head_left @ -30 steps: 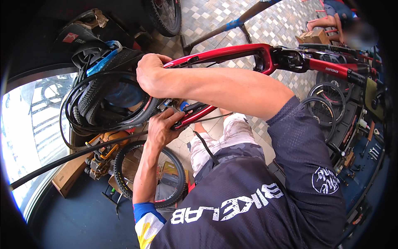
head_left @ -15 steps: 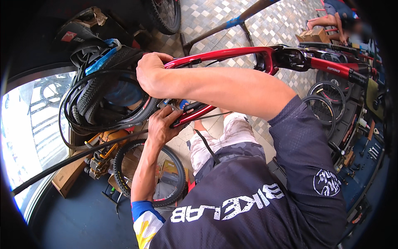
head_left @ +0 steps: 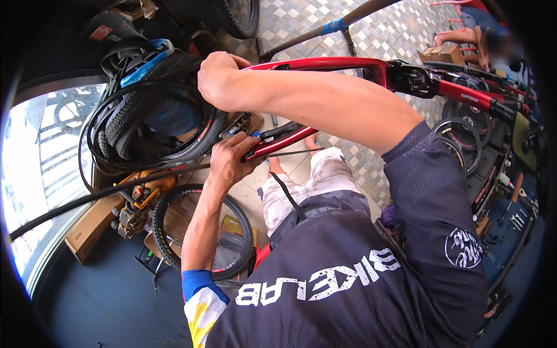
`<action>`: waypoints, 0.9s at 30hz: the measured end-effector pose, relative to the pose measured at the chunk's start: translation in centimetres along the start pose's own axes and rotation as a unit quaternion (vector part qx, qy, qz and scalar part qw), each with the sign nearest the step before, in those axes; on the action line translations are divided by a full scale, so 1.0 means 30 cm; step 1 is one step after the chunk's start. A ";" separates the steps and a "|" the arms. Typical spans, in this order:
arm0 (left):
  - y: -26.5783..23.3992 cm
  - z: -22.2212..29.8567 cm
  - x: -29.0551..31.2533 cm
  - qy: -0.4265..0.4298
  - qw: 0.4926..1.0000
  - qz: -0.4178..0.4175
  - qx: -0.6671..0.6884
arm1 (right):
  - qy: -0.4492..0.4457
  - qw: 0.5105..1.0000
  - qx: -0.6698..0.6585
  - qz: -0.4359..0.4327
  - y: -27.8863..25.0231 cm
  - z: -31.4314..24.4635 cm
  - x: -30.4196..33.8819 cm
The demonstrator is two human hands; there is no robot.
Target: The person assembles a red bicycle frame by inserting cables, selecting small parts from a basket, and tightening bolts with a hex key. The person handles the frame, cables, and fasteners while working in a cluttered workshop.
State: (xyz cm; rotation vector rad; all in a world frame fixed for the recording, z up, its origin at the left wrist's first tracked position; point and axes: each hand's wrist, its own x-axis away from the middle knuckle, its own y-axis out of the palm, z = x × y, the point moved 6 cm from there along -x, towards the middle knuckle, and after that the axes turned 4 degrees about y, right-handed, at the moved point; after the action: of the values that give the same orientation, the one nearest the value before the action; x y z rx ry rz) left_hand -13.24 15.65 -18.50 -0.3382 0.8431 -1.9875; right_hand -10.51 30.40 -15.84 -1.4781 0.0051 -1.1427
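A red bicycle frame (head_left: 325,65) lies across in front of me, its front end at the left between my hands. Crossing over from the right, my right arm ends at the upper tube, where my right hand (head_left: 222,81) is curled closed; its inner fingers are hidden, and I cannot make out what they hold. Below it, my left hand (head_left: 231,159) is closed around the front of the lower tube, fingers on top and thumb underneath. A long black cable (head_left: 110,196) runs from the lower left to my left hand and shows again beyond it.
A bundle of tyres and coiled tubes (head_left: 125,130) lies left of my hands. A wheel (head_left: 248,246) and a cardboard box (head_left: 93,229) are below left. Tools (head_left: 516,220) lie at right. Another person (head_left: 473,29) sits at the far right near a work stand bar (head_left: 307,37).
The view has shifted slightly. Both hands stay at the frame's front end; my right hand has moved up a little, leaving a wider gap between them. The cable has shifted a little with my left hand.
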 end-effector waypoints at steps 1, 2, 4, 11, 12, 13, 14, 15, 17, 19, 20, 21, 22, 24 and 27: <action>0.000 0.001 0.001 -0.003 1.000 0.000 0.002 | 0.005 1.000 0.000 0.005 0.000 0.004 -0.002; 0.007 -0.004 0.003 -0.020 1.000 -0.017 0.001 | 0.009 1.000 0.000 0.009 0.002 0.007 -0.003; 0.005 -0.006 0.008 -0.018 1.000 -0.010 0.004 | 0.020 0.999 0.000 0.025 -0.010 0.010 0.007; 0.002 0.002 0.008 -0.036 0.999 -0.009 0.035 | 0.064 0.998 -0.018 0.021 -0.016 0.020 0.013; 0.005 0.004 0.009 -0.042 0.998 -0.014 0.039 | 0.065 0.998 -0.010 0.018 -0.011 0.016 0.009; 0.007 0.006 0.008 -0.049 0.998 -0.020 0.044 | 0.066 0.998 -0.002 0.015 -0.009 0.013 0.003; 0.005 0.010 0.004 -0.048 0.998 -0.019 0.042 | 0.068 0.998 0.007 0.013 -0.007 0.013 -0.003; 0.007 0.011 0.003 -0.049 0.998 -0.020 0.041 | 0.074 0.997 -0.008 0.019 0.005 0.018 -0.026; 0.011 0.012 0.004 -0.048 0.998 -0.022 0.036 | 0.086 0.995 -0.040 0.032 0.015 0.030 -0.055; 0.016 0.006 0.007 -0.048 0.998 -0.021 0.026 | 0.082 0.995 -0.035 0.033 0.019 0.024 -0.077; 0.014 0.015 0.001 -0.043 0.999 -0.016 0.024 | 0.083 0.995 -0.038 0.039 0.032 0.039 -0.104; 0.012 0.019 0.003 -0.041 0.999 -0.010 0.022 | 0.080 0.995 -0.040 0.044 0.032 0.038 -0.112; 0.009 0.024 0.005 -0.040 0.999 -0.004 0.021 | 0.079 0.995 -0.046 0.044 0.035 0.036 -0.119; 0.011 0.025 0.011 -0.043 0.999 0.001 0.027 | 0.076 0.994 -0.057 0.048 0.032 0.038 -0.130; 0.012 0.019 0.012 -0.047 0.998 0.004 0.031 | 0.061 0.995 -0.052 0.058 0.031 0.032 -0.130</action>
State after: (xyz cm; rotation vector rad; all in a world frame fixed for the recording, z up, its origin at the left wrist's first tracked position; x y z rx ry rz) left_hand -12.90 14.98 -18.37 -0.3894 0.7204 -1.9693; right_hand -11.36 33.14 -18.80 -1.4769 0.2357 -1.1498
